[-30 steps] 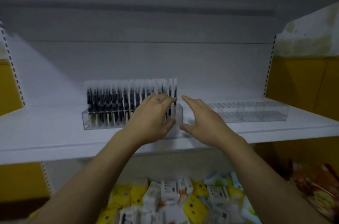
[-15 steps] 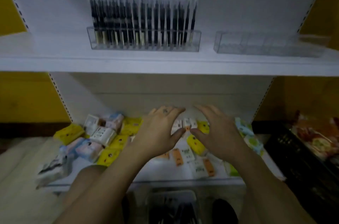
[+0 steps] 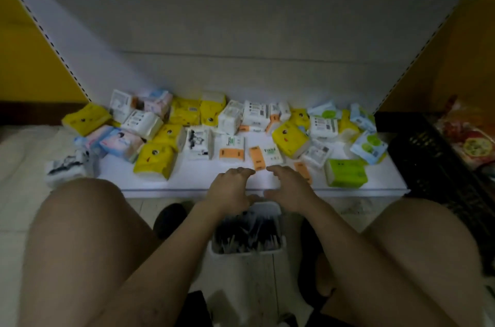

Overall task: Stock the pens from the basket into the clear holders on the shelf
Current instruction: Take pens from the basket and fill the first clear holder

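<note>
Pens (image 3: 249, 233) in 1 white basket (image 3: 242, 267), left hand (image 3: 230, 190), right hand (image 3: 289, 190) over it

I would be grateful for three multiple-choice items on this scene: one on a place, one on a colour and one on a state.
1. Where does the white basket of pens stand?
A) on a stool
B) on the floor between the person's knees
C) on a trolley

2. What colour is the tissue pack nearest the front right corner of the lower shelf?
A) green
B) red
C) black

3. How are the hands?
A) both grip pens
B) both open, holding nothing
C) both clenched into fists

Answers:
1 B: the white basket sits below the shelf's front edge, between the two knees.
2 A: that pack is bright green.
3 B: the left hand and the right hand hover over the basket with loose fingers and hold nothing.
</note>
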